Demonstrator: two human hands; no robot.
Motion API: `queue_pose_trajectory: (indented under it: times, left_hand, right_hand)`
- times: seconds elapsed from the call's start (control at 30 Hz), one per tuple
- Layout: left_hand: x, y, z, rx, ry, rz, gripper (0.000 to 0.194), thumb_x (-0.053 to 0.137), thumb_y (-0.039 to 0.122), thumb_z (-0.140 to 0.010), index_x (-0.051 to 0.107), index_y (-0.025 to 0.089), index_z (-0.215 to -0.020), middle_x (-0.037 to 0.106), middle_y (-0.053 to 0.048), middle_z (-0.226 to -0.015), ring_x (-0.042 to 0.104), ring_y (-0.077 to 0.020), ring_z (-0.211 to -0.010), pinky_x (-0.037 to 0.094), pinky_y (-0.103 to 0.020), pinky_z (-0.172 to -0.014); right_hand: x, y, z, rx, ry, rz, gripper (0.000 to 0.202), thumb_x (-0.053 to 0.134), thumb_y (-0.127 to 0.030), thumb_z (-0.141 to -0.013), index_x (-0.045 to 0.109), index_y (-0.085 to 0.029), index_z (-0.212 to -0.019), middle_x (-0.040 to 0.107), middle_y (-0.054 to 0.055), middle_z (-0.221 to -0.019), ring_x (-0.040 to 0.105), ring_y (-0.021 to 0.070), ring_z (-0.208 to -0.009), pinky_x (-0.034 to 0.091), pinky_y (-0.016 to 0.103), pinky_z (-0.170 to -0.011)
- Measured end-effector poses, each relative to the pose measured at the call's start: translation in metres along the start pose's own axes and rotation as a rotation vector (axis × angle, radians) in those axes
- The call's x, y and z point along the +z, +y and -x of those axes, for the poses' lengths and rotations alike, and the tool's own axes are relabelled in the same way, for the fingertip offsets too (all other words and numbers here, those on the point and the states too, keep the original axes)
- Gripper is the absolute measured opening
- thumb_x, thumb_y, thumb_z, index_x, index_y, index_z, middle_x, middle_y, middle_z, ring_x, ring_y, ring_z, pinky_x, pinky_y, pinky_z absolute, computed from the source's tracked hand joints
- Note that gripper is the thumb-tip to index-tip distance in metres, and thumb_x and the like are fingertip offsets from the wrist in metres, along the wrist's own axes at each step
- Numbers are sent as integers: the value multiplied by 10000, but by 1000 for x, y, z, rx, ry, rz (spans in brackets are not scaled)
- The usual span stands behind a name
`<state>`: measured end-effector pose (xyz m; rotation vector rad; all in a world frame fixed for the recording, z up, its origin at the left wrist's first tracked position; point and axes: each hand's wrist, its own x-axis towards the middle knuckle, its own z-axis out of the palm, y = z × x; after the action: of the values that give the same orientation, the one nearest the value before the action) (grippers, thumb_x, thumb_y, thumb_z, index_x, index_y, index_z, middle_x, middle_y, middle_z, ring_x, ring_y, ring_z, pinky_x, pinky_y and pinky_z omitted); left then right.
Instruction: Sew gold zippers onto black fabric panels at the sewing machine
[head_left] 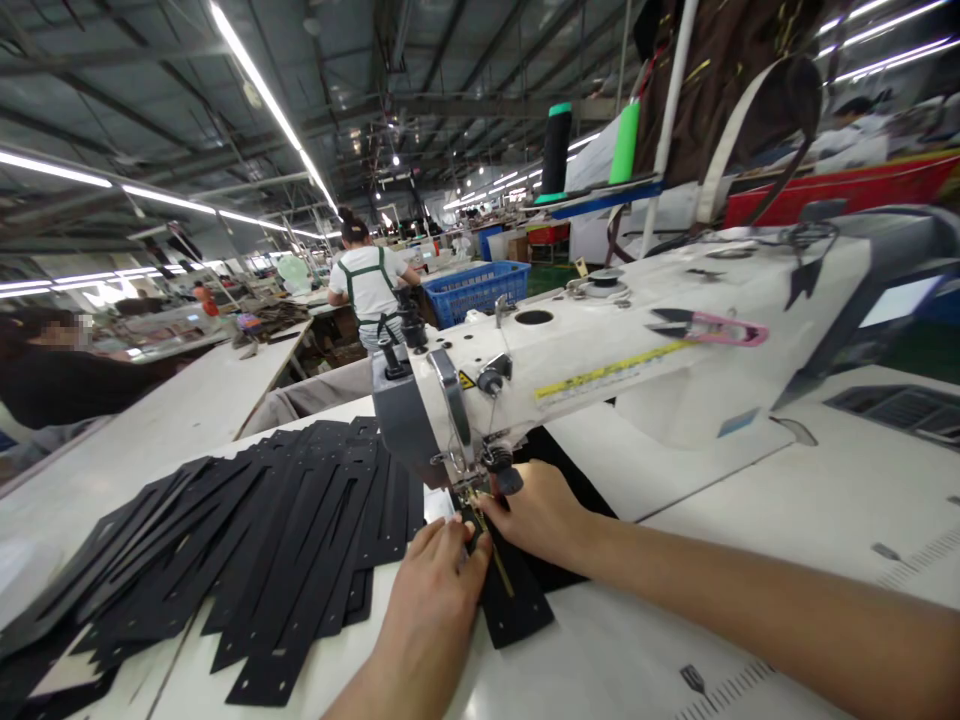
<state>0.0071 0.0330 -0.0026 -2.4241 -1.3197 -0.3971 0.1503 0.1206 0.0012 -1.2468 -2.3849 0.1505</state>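
A black panel (517, 610) with a gold-toned zipper strip (501, 560) along its middle lies under the needle area of a white sewing machine (615, 360). My left hand (442, 580) presses on the panel's left edge, thumb and fingers close together. Beside the presser foot, my right hand (536, 510) pinches the panel near the zipper, its fingertips partly hidden by the machine head. Another black piece (570, 490) lies beneath and behind my right hand. Many cut black panels (300, 540) with slots are fanned out on the left.
Pink-handled snips (727, 328) rest on the machine arm. Black (556, 150) and green (624, 142) thread cones stand above. Behind are a blue basket (480, 290) and a person in a white shirt (369, 285). Another person (67, 370) sits at far left.
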Motion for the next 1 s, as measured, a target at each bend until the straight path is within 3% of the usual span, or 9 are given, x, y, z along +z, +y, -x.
queue_pose_trajectory:
  times: [0.23, 0.3, 0.37, 0.47, 0.53, 0.63, 0.73, 0.8, 1.0]
  left_hand:
    - [-2, 2, 2, -30, 9, 84, 283, 454, 61, -801, 579, 114, -1050, 630, -136, -1007, 597, -244, -957, 505, -414, -844]
    - [-2, 3, 6, -84, 56, 153, 269, 451, 68, -800, 579, 122, -1030, 637, -125, -1030, 600, -231, -965, 495, -410, -867]
    - [-2, 3, 10, -130, 110, 216, 237, 447, 95, -811, 592, 144, -992, 647, -106, -1036, 602, -219, -970, 492, -401, -874]
    - [-6, 3, 11, -147, 122, 279, 222, 449, 115, -814, 612, 165, -956, 662, -86, -1019, 617, -207, -947, 498, -389, -860]
    - [-12, 4, 8, -130, 68, 315, 253, 453, 90, -788, 612, 174, -965, 665, -71, -1022, 621, -195, -938, 482, -383, -876]
    - [-22, 5, -2, -213, -80, 315, 259, 536, 117, -734, 609, 189, -973, 675, -50, -980, 625, -193, -907, 480, -350, -851]
    - [-28, 5, -12, -375, -172, 253, 84, 608, 233, -735, 638, 168, -779, 680, -51, -729, 643, -216, -691, 508, -313, -631]
    - [-28, 4, -17, -414, -182, 233, 143, 586, 265, -767, 624, 163, -675, 652, -46, -615, 627, -216, -582, 473, -289, -531]
    - [-31, 4, -16, -379, -187, 251, 131, 514, 182, -800, 645, 192, -805, 688, -29, -702, 653, -187, -638, 471, -245, -564]
  right_hand:
    - [-12, 3, 4, -28, -65, 5, 203, 464, -222, -844, 643, -130, -816, 662, 97, -762, 631, 220, -719, 473, 298, -636]
    - [-24, 6, 26, -146, -74, -23, 246, 536, -293, -816, 614, -136, -988, 644, 98, -957, 597, 215, -896, 465, 307, -777]
    - [-32, 9, 51, -373, -84, -68, 504, 600, -379, -764, 516, -113, -1183, 516, 127, -1221, 463, 245, -1127, 373, 361, -951]
    - [-32, 13, 71, -592, -118, -125, 489, 521, -261, -818, 459, -21, -1240, 439, 174, -1294, 391, 258, -1201, 306, 386, -1013]
    - [-30, 13, 69, -549, -137, -206, 359, 438, -117, -823, 539, -33, -1158, 536, 156, -1197, 486, 225, -1113, 361, 341, -964]
    - [-37, 10, 49, -381, -228, -389, 235, 436, -120, -838, 650, -135, -934, 658, 56, -927, 598, 161, -855, 437, 260, -783]
    - [-52, 6, 26, -220, -373, -455, 225, 489, -193, -836, 638, -148, -673, 597, -16, -604, 547, 113, -579, 374, 204, -531]
    - [-60, 5, 17, -172, -414, -449, 263, 508, -215, -824, 602, -135, -591, 529, -29, -509, 489, 99, -494, 300, 197, -448]
    - [-55, 0, 31, -269, -295, -397, 144, 522, -187, -822, 662, -165, -845, 656, 14, -781, 598, 147, -723, 428, 226, -654]
